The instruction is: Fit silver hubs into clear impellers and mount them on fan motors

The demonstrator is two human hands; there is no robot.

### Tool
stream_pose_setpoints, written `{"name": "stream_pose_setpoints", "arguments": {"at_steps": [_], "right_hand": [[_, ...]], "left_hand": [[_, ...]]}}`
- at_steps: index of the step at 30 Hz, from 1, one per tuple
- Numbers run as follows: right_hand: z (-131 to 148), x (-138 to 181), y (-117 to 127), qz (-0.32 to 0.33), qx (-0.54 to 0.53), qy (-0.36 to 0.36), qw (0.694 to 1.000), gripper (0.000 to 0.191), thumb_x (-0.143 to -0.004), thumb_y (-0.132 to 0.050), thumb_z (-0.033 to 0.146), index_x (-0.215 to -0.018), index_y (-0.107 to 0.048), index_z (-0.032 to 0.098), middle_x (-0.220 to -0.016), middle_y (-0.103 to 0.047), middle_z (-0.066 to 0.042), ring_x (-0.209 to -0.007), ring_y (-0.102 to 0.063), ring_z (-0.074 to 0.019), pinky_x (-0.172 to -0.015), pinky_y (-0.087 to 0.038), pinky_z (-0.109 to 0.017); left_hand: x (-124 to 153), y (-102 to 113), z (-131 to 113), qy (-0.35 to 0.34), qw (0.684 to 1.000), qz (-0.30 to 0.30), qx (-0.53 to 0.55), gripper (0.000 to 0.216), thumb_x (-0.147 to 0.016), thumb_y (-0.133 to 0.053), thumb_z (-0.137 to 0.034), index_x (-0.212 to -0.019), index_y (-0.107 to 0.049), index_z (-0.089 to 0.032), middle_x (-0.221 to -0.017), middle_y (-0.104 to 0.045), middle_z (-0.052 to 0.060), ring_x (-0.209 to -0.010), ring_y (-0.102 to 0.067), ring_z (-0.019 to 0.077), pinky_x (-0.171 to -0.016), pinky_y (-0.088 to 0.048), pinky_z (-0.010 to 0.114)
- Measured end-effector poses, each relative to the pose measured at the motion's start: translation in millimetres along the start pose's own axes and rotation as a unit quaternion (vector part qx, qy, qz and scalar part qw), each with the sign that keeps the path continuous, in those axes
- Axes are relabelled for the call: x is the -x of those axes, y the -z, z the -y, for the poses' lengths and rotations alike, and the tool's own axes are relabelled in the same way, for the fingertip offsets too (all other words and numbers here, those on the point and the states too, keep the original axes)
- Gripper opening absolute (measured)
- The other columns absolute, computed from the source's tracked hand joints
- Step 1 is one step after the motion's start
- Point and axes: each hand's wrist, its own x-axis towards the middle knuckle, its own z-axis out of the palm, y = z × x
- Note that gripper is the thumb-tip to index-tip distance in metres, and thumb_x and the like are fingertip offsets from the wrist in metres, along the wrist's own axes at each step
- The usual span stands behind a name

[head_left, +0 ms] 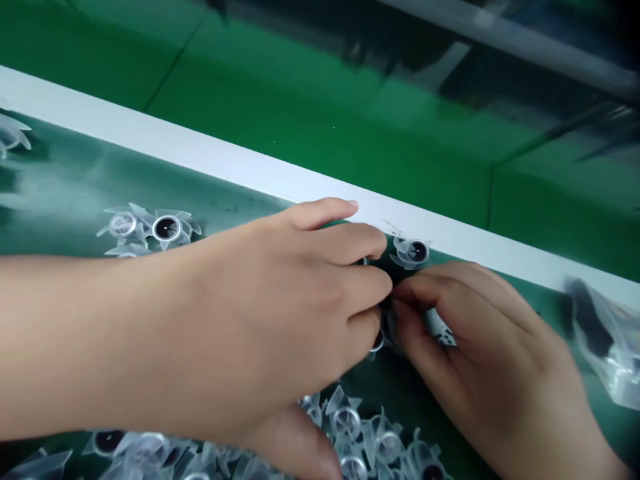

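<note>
My left hand (295,287) reaches across the middle of the view, back up, with its fingers bent down over small clear plastic fan impellers. Parts of an impeller's ring (377,343) show past its fingertips. The left thumb is stretched out over a heap of the same impellers (346,421). Close to the left fingertips, my right hand (480,333) has its thumb and index finger pressed together in a pinch. Whatever lies between them is too small and dark to make out. Just beyond both hands, a single impeller (418,252) with a dark hub lies near the white edge.
Several impellers (167,228) lie in a group behind my left forearm. A clear plastic bag with something dark inside (607,343) is at the right. A white strip (200,150) borders the green work surface (225,200). Beyond it is green floor (300,127).
</note>
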Motion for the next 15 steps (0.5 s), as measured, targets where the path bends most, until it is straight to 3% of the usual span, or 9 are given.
{"name": "stream_pose_setpoints", "arguments": {"at_steps": [5, 8, 11, 15], "right_hand": [[0.4, 6.1, -2.4, -0.006, 0.027, 0.010, 1.000, 0.005, -0.096, -0.059, 0.012, -0.098, -0.059, 0.017, -0.093, -0.063, -0.006, -0.087, -0.060, -0.0195, -0.082, -0.045, -0.036], [2.9, 7.7, -0.4, -0.001, 0.037, 0.017, 0.999, 0.004, -0.096, -0.060, 0.013, -0.097, -0.059, 0.017, -0.092, -0.063, -0.006, -0.086, -0.059, -0.0206, -0.079, -0.044, -0.038], [4.5, 7.6, 1.9, 0.008, 0.061, 0.049, 0.997, 0.007, -0.096, -0.058, 0.012, -0.101, -0.061, 0.015, -0.094, -0.064, -0.008, -0.085, -0.058, -0.0227, -0.078, -0.043, -0.041], [8.5, 10.8, 6.2, 0.030, 0.106, 0.118, 0.987, 0.021, -0.098, -0.048, 0.010, -0.112, -0.063, 0.006, -0.099, -0.067, -0.015, -0.093, -0.059, -0.0297, -0.076, -0.042, -0.043]], "left_hand": [[-1.0, 1.4, 1.5, 0.019, 0.998, 0.018, 0.063, 0.053, -0.094, -0.042, -0.066, -0.101, -0.076, -0.027, -0.103, -0.070, -0.001, -0.123, -0.050, 0.0310, -0.123, -0.017, 0.050], [-0.5, 1.4, 1.0, 0.036, 0.996, 0.017, 0.083, 0.051, -0.096, -0.039, -0.061, -0.101, -0.076, -0.027, -0.103, -0.070, -0.002, -0.129, -0.047, 0.0311, -0.125, -0.014, 0.048], [0.5, 1.1, -0.2, 0.048, 0.996, 0.015, 0.079, 0.054, -0.096, -0.037, -0.063, -0.100, -0.076, -0.027, -0.101, -0.070, -0.001, -0.132, -0.046, 0.0318, -0.127, -0.010, 0.049], [1.1, 1.8, -0.5, 0.041, 0.998, 0.018, 0.052, 0.061, -0.087, -0.044, -0.079, -0.095, -0.075, -0.027, -0.101, -0.070, -0.001, -0.128, -0.049, 0.0323, -0.127, -0.009, 0.054]]}}
